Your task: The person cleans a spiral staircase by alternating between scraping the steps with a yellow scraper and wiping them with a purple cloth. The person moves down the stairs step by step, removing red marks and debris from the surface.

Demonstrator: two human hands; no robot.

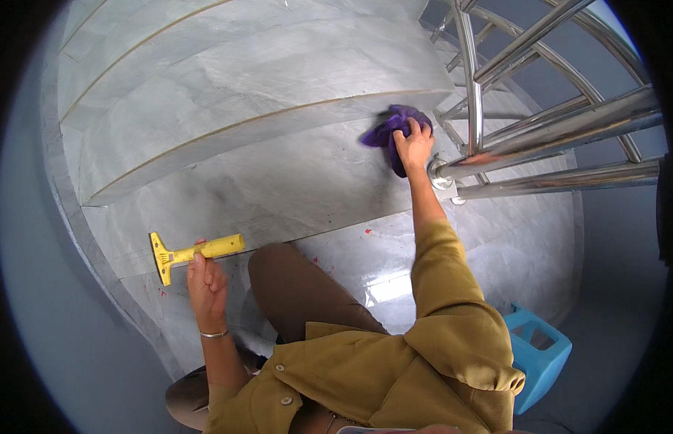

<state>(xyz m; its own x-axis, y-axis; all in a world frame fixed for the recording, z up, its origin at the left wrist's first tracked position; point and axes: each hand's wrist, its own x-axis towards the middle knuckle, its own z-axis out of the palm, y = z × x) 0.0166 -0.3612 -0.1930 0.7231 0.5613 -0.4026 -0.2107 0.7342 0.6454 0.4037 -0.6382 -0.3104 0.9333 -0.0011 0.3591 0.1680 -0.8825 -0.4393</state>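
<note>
My left hand (207, 279) grips the handle of a yellow plastic scraper (217, 247), held over the floor with its wide T-shaped head pointing left. Under my right hand (415, 145) is a bunched purple cloth (388, 133). My right arm is stretched forward, and the fingers press the cloth at the foot of the lowest stair riser, near the base of a railing post. Part of the cloth is hidden beneath the hand. Grey marble-look tile (260, 184) lies between the two hands, with dark smudges on it.
Grey stairs (249, 76) with brown-lined edges rise ahead. A stainless steel railing (553, 138) stands close on the right, its post flange (439, 172) beside my right wrist. Behind my right elbow is a blue plastic stool (548, 369). Small red bits (368, 231) dot the floor.
</note>
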